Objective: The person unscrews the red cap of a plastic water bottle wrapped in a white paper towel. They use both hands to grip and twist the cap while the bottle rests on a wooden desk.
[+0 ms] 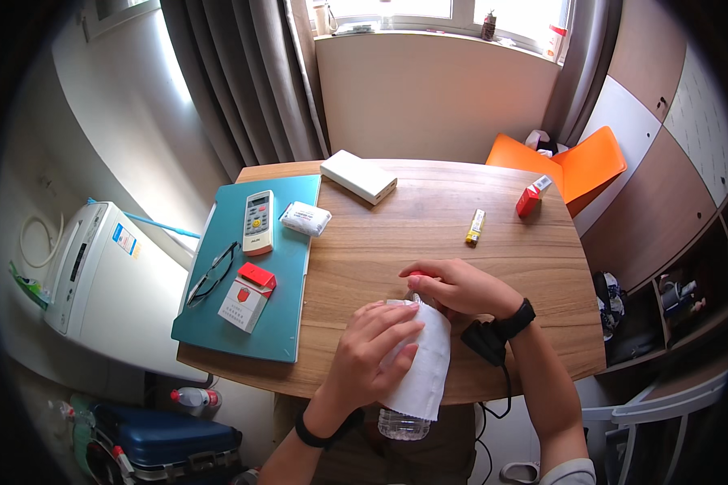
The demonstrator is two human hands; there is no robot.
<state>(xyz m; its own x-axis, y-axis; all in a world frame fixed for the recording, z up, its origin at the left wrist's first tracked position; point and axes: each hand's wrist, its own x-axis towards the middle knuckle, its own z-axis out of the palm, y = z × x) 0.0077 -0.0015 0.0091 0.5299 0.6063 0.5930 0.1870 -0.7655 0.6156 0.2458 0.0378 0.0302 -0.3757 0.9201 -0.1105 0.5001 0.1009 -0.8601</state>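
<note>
A clear plastic bottle (403, 426) is tilted at the table's near edge, with a white tissue (430, 368) draped around its side. My left hand (370, 349) is closed around the bottle through the tissue. At the bottle's top, my right hand (467, 287) pinches the red cap (416, 276); whether the cap is still seated on the neck is hard to see. Under my right wrist is a black device (484, 343) with a cable running off the edge. A yellow lighter (476, 228) lies beyond my right hand.
On the left, a teal board (279, 323) carries a remote control (259, 222), eyeglasses (212, 273), an open cigarette pack (247, 301) and a small white packet (306, 218). A white box (359, 176) lies at the back, a red box (532, 197) at right. An orange chair (592, 168) stands behind.
</note>
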